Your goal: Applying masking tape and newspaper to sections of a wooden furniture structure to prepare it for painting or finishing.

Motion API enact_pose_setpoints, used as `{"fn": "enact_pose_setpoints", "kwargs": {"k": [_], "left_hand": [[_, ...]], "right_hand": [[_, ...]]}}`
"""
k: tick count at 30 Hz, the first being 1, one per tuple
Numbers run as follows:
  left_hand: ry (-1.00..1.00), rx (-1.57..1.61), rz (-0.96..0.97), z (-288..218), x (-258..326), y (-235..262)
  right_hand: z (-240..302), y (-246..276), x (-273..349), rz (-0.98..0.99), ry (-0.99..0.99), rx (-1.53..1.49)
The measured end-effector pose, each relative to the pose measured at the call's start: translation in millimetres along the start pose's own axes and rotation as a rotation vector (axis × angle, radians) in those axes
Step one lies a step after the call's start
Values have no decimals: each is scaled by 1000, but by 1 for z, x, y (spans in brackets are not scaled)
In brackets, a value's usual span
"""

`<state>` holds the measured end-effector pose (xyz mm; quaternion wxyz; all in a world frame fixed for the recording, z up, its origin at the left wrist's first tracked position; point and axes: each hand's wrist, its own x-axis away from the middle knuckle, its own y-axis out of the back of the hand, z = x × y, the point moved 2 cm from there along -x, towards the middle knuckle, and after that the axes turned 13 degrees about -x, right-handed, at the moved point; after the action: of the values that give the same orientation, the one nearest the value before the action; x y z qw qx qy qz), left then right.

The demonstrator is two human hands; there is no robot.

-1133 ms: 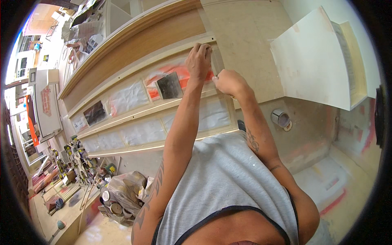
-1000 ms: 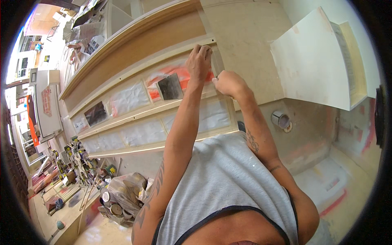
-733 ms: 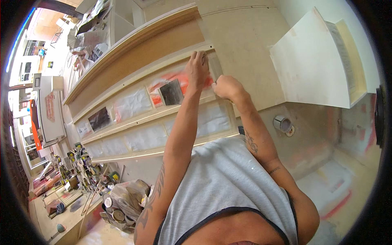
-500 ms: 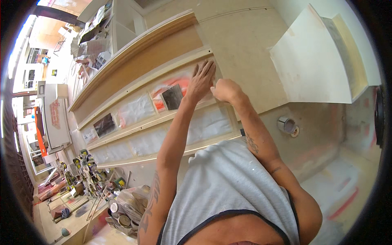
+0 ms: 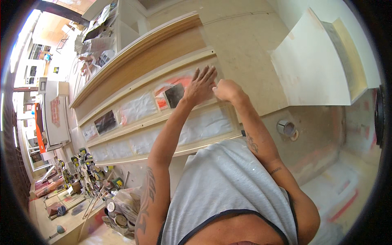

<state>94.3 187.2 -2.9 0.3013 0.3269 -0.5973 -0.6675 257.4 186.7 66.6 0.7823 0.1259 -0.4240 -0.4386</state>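
Wooden frame, brown board along its far side; left hand, fingers spread, seemingly empty, over the frame's right end; right hand, curled, contents hidden, beside it, where a sharp tug might tear the frame's plastic sheeting.

Soft, bright light is spread throughout, the upper-left edge is washed out (almost to white), and the long pale frame is bowed by fisheye distortion
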Motion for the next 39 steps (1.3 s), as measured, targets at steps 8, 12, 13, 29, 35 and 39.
{"fn": "enact_pose_setpoints", "kwargs": {"k": [8,12,13,29,35,39], "left_hand": [[-49,-33,-30,-3,12,8],[-73,-85,5,0,17,5],[-55,-75,-2,1,18,3],[-32,72,-73,3,19,-10],[-31,81,-152,5,20,-14],[-68,79,-166,7,23,-15]], "right_hand": [[-13,-4,-16,55,-16,-6],[-3,4,-4,183,-77,-48],[-7,2,1,118,-38,-145],[-7,-24,44,-73,49,-12],[-19,-25,31,-6,60,116],[-11,-24,23,33,53,195]]}}
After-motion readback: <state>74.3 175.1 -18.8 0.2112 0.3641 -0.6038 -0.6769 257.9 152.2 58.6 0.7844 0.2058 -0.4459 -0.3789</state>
